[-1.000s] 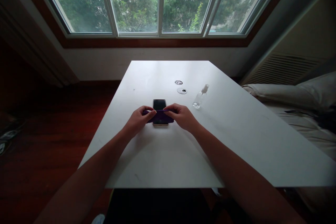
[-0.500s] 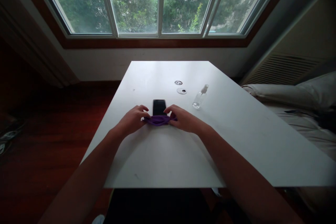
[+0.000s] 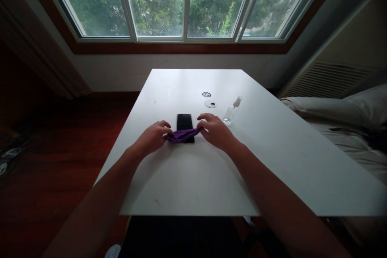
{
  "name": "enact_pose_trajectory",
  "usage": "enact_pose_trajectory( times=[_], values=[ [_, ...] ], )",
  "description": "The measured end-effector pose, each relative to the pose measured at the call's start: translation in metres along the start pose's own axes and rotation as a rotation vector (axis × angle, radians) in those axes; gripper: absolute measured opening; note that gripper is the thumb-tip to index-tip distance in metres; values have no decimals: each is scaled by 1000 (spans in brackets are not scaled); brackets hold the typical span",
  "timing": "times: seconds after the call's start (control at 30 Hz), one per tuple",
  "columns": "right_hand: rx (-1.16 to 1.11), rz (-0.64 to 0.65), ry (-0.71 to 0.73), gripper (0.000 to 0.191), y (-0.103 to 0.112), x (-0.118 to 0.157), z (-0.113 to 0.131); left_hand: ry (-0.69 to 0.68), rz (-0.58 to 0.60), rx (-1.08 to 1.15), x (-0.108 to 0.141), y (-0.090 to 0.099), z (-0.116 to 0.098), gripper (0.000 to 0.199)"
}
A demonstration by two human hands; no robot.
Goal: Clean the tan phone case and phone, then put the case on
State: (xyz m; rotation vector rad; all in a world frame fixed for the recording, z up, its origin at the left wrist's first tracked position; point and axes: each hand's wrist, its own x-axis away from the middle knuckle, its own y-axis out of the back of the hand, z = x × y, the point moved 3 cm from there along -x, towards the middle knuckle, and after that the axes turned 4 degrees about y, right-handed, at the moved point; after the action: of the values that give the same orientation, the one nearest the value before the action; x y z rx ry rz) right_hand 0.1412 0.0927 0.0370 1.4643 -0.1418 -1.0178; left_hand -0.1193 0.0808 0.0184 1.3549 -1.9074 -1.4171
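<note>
A folded purple cloth (image 3: pixel 182 135) stretches between my two hands, across the lower half of a black smartphone (image 3: pixel 184 121). My left hand (image 3: pixel 154 136) pinches the cloth's left end. At its right end, slightly higher, my right hand (image 3: pixel 214 129) grips it between thumb and finger, other fingers loosely curled. The phone lies on the white table (image 3: pixel 187 181), its upper screen and bottom edge showing; the cloth hides the part between. Whether the cloth touches the screen, I cannot tell.
A clear spray bottle (image 3: pixel 232 111) stands just beyond my right hand. Behind the phone, the tabletop has a round hole (image 3: pixel 206 94) and a round cover (image 3: pixel 210 104). A bed (image 3: pixel 335 129) lies beyond the table's right edge, and a window (image 3: pixel 181 4) is at the back.
My right hand has moved up and to the right, pulling the cloth tauter and tilting it. More of the phone's bottom edge shows. My left hand has hardly moved.
</note>
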Motion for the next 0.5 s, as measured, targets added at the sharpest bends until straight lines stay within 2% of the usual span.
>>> enact_pose_trajectory(
  times=[0.1,0.2,0.27,0.33,0.43,0.5],
  values=[
    [42,-133,86,26,-2,-4,18,-27,13,-1,1,-3,-3,29],
    [5,-116,132,40,-10,-7,31,-29,22,-8,2,-5,-3,28],
    [-35,-96,73,52,-15,-7,31,-23,24,-13,2,-5,-2,29],
    [-81,-90,-33,46,-19,-6,25,-19,28,-13,3,-5,-2,31],
    [-146,-34,-162,23,-24,-1,16,-10,32,-1,2,-2,-5,39],
    [-166,10,-224,21,-28,1,12,33,12,-3,2,1,-7,38]
  ],
)
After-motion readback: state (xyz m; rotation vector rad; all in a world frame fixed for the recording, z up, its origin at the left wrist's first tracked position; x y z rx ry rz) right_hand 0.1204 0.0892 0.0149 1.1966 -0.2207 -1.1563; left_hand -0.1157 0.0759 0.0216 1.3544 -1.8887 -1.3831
